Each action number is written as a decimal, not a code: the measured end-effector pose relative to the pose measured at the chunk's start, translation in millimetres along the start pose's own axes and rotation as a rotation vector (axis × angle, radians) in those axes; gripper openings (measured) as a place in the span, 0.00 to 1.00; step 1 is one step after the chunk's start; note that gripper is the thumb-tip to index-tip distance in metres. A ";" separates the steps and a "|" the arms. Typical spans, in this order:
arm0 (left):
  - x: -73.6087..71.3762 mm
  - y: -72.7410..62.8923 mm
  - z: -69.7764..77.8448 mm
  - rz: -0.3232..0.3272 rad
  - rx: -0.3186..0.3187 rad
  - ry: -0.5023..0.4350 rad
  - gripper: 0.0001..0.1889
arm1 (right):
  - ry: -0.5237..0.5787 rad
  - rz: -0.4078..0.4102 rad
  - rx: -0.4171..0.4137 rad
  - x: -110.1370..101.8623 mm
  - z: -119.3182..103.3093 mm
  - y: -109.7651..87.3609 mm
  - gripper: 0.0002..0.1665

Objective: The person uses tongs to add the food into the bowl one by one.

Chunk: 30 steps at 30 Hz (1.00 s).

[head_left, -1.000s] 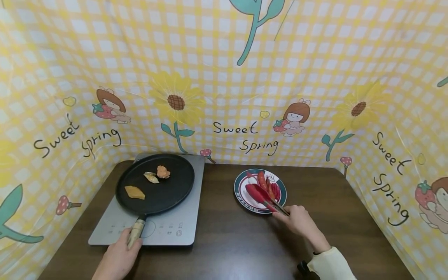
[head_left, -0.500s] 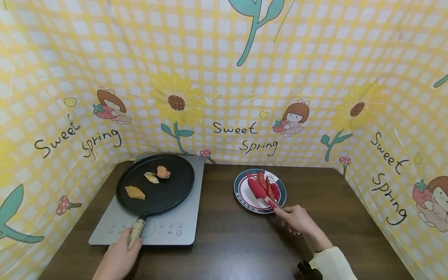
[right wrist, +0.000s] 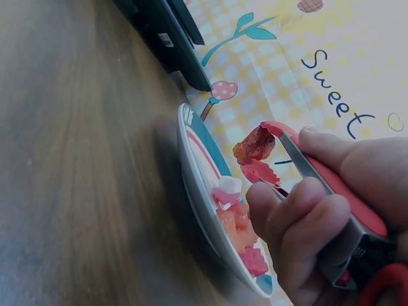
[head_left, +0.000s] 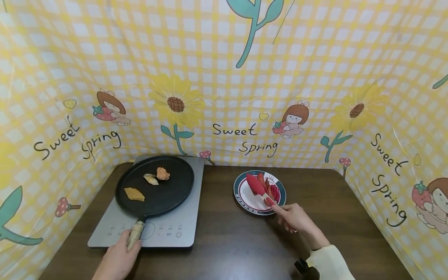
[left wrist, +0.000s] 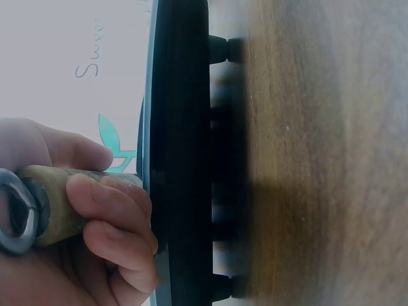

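While gripping handle [head_left: 135, 234] in curled left hand [head_left: 119, 253], seven o'clock of pan [head_left: 168, 198]; squeezing tongs [head_left: 257, 186] in curled right hand [head_left: 296, 218], four o'clock of plate [head_left: 239, 194]; clamping morsel [right wrist: 255, 145].

Yellow checked cloth [head_left: 224, 93] with sunflower prints [head_left: 176, 104] behind brown table [head_left: 227, 237]

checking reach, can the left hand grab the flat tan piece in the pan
Probably not: the left hand grips the pan handle and would likely have to let go, though nothing covers the flat tan piece.
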<state>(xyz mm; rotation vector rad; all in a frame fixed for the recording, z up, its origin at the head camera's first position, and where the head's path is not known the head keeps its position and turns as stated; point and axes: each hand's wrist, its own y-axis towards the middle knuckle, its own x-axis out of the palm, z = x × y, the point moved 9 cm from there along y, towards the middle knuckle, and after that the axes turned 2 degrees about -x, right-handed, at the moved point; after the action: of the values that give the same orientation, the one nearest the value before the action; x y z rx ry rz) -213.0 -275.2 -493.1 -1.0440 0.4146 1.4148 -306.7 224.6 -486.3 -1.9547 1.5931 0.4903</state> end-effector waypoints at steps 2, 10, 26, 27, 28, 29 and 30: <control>0.5 0.0 -0.7 -0.003 -0.007 -0.004 0.35 | 0.008 -0.007 -0.008 0.6 -2.8 1.0 0.31; 0.3 -1.8 -2.6 0.002 -0.015 -0.001 0.35 | 0.077 -0.051 -0.007 7.6 -12.2 6.4 0.33; 2.0 -2.6 -0.4 -0.012 -0.018 -0.007 0.35 | 0.251 -0.145 -0.020 25.2 -29.3 10.4 0.38; 1.8 -2.5 0.1 -0.012 -0.021 -0.007 0.35 | 0.250 -0.151 -0.029 26.6 -32.3 10.5 0.38; 1.9 -2.4 0.3 -0.013 -0.023 -0.009 0.35 | 0.248 -0.156 -0.037 27.8 -35.3 10.5 0.37; 2.0 -2.4 0.4 -0.016 -0.024 -0.010 0.35 | 0.251 -0.161 -0.044 29.1 -38.5 10.7 0.37; 2.1 -2.1 0.5 -0.017 -0.020 -0.013 0.35 | 0.251 -0.166 -0.055 30.4 -42.0 10.9 0.36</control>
<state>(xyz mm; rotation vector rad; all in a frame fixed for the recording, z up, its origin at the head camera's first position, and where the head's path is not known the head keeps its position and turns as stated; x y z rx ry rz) -210.9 -273.2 -493.8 -1.0517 0.3818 1.4127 -313.4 173.4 -474.3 -2.2399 1.5593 0.2315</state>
